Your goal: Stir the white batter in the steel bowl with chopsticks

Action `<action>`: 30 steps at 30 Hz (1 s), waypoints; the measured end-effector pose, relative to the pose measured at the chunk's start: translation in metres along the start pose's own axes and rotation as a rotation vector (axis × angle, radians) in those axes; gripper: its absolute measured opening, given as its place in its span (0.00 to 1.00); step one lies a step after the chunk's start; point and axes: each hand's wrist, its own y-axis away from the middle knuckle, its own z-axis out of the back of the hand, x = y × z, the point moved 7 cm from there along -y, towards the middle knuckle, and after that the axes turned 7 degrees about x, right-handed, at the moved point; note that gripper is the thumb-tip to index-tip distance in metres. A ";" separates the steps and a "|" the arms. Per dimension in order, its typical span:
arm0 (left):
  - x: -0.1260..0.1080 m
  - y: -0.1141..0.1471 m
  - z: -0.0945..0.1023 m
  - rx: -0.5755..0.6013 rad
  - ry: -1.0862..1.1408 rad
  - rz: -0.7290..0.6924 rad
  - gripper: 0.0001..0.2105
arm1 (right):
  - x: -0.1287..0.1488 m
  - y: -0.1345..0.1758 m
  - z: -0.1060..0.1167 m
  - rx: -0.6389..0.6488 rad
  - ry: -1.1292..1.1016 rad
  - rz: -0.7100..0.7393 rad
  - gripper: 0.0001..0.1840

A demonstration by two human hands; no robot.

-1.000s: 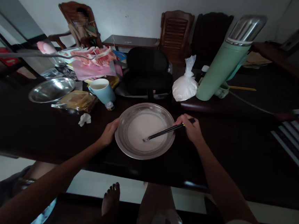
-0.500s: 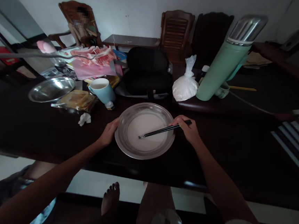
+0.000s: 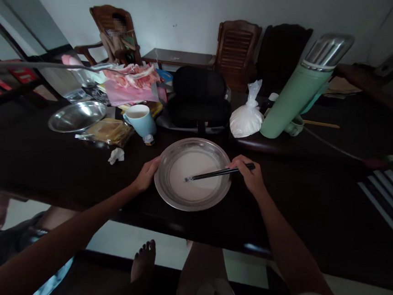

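A wide metal bowl [image 3: 160, 188] stands on the dark table in front of me, with a pale, milky batter [image 3: 188, 163] in it. My left hand [image 3: 148, 174] grips the bowl's left rim, its fingers partly hidden behind the edge. Over the right rim, my right hand [image 3: 248, 172] is closed round a pair of black chopsticks [image 3: 211, 173]. Their tips dip into the batter near the bowl's middle, with some white stuff clinging to them.
Left of the bowl are a light blue mug [image 3: 140, 120], an empty metal basin [image 3: 78, 117], a plastic packet [image 3: 108, 132] and crumpled tissue [image 3: 116, 155]. Raw meat [image 3: 134, 75] lies behind. A bag of white powder [image 3: 247, 118] and green thermos [image 3: 292, 96] stand right. Another person sits at left.
The view has shifted slightly, so the table things appear a little lower and further right. Both hands keep their grips; the chopstick tips remain in the batter, near the same spot.
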 end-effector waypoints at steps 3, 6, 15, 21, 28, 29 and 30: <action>0.001 0.000 0.001 -0.013 0.011 -0.003 0.37 | 0.004 -0.001 0.000 0.004 0.034 0.018 0.20; 0.001 -0.001 0.002 -0.016 0.007 -0.004 0.36 | 0.003 -0.001 0.012 -0.094 0.015 0.023 0.21; -0.002 0.000 0.001 0.004 -0.016 0.029 0.26 | 0.000 0.000 -0.005 0.026 -0.001 -0.005 0.22; 0.000 -0.002 0.002 -0.002 0.016 -0.017 0.28 | 0.003 -0.001 0.015 -0.143 0.007 0.041 0.22; 0.006 -0.003 0.002 -0.009 0.007 -0.015 0.34 | -0.003 -0.001 0.003 -0.044 -0.025 0.015 0.24; 0.006 -0.003 0.002 -0.008 0.008 -0.013 0.34 | -0.001 -0.001 0.000 -0.013 -0.013 0.020 0.23; 0.007 -0.003 0.003 -0.011 0.007 -0.009 0.34 | 0.001 -0.001 0.000 -0.002 -0.001 0.027 0.22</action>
